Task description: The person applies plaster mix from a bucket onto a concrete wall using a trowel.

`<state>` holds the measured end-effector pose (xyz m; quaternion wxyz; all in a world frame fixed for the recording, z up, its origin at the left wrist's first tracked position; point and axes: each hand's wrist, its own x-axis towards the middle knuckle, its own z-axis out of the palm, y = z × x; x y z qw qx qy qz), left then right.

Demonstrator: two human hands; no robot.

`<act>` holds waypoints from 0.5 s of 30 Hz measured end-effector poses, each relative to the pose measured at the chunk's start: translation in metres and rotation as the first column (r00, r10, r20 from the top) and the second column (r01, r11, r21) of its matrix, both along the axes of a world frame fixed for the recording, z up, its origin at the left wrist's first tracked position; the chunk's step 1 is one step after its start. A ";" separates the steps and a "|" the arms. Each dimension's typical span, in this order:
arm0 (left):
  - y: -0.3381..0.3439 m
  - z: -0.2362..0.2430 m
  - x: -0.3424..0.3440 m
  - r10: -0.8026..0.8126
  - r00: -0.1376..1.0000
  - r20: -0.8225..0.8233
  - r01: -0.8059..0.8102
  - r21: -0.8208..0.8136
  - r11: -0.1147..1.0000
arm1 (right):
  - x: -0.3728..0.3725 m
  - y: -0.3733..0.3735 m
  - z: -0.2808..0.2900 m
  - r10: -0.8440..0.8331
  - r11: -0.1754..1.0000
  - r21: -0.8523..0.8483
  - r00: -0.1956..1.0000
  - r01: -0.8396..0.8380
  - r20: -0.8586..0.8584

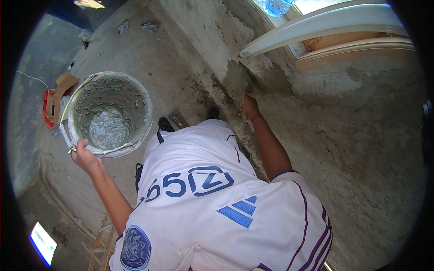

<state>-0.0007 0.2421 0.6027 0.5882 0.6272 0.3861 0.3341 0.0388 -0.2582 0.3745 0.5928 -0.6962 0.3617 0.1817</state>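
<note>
My left hand (85, 158) is closed on the near-left rim of a bucket (147, 106), beside the end of its handle. The bucket tilts so that I see inside, where wet grey mortar (108, 128) covers the bottom and smears the walls. On the other side, my right hand (250, 107) reaches out to the wall, its fingers wrapped round a trowel (247, 77). The trowel's dark, narrow blade points away from me and lies against a patch of damp mortar (276, 81) below the window corner. Its handle is mostly hidden by my fingers.
A flat rectangular float (178, 119) lies on the floor by my shoes. Left of the bucket are an open cardboard box (65, 85) and a red case (46, 108). A long white strip (325, 29) crosses the window opening at upper right. Wooden bars (98, 244) stand behind at lower left.
</note>
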 end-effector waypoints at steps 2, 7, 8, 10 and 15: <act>0.001 0.000 0.000 0.007 1.000 -0.006 -0.007 -0.002 1.000 | -0.003 0.002 0.006 -0.086 0.983 0.160 0.995 0.093 -0.046; -0.002 0.004 0.000 0.003 1.000 0.026 -0.003 -0.022 1.000 | -0.023 0.006 -0.001 -0.218 0.897 0.372 0.972 0.237 -0.094; -0.001 0.003 0.001 0.008 1.000 0.025 -0.007 -0.025 1.000 | -0.030 0.005 -0.010 -0.162 0.963 0.216 0.987 0.161 -0.014; -0.001 0.000 0.001 0.018 1.000 0.024 -0.017 -0.029 0.999 | -0.034 0.002 -0.017 -0.087 0.995 0.047 0.995 0.084 0.054; 0.009 -0.013 0.000 0.054 0.998 -0.031 -0.052 0.055 0.997 | -0.011 0.009 -0.015 0.156 0.975 -0.176 0.982 -0.136 0.107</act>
